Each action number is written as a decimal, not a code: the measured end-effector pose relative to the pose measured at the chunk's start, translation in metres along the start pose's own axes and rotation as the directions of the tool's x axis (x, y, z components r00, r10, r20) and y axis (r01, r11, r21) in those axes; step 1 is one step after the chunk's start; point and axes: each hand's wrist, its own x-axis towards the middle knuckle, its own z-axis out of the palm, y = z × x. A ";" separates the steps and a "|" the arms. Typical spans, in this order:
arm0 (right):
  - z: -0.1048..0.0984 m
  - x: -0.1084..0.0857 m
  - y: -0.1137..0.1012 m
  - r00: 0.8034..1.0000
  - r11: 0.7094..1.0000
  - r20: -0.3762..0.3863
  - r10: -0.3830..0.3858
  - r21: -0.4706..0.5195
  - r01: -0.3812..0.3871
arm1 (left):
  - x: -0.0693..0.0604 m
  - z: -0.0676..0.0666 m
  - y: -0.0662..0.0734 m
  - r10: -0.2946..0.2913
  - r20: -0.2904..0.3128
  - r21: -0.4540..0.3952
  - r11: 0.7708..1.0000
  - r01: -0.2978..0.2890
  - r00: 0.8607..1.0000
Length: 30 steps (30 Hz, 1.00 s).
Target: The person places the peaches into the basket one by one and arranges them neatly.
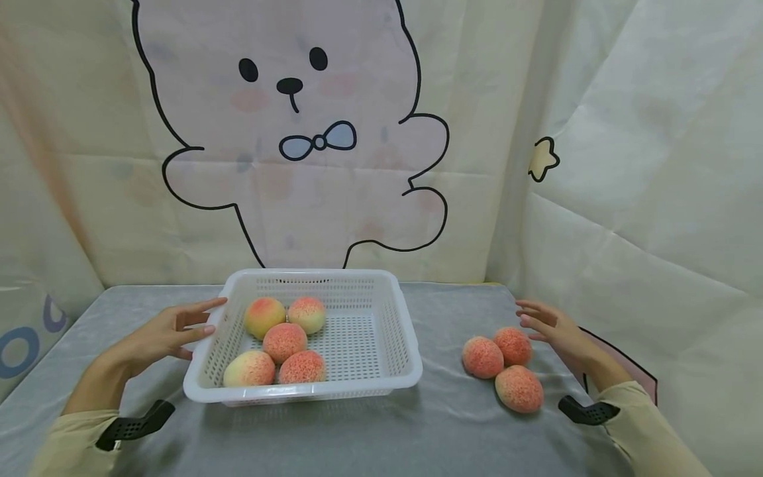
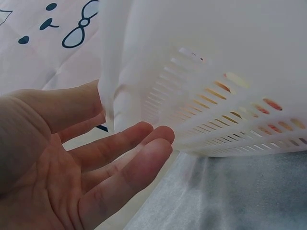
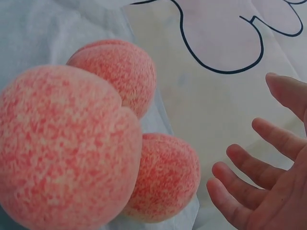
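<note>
A white plastic basket with slotted walls stands on the table, holding several peaches toward its left side. My left hand is at the basket's left rim, fingers extended and loosely spread; in the left wrist view the fingertips reach the slotted wall. Three reddish peaches lie in a cluster on the cloth to the right of the basket. Just beyond them on the right, my right hand hovers with relaxed, parted fingers and nothing in it. In the right wrist view the nearest peach partly covers the other two.
A grey cloth covers the table. Behind it hangs a pale curtain with a cartoon bear, and another curtain closes off the right side. Each sleeve carries a black wrist mount.
</note>
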 end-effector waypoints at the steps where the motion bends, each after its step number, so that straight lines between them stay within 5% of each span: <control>1: 0.000 0.000 0.002 1.000 1.000 0.001 0.009 0.002 -0.009 | 0.000 0.000 0.000 0.000 -0.001 0.003 1.000 0.000 1.000; 12: -0.008 -0.006 0.028 0.994 0.998 0.095 0.056 -0.031 -0.053 | 0.000 0.000 -0.001 -0.012 -0.003 -0.016 1.000 0.012 1.000; 30: -0.009 -0.003 0.068 0.954 0.993 0.285 0.092 0.046 -0.110 | 0.001 0.001 0.000 -0.014 -0.003 -0.006 1.000 0.014 1.000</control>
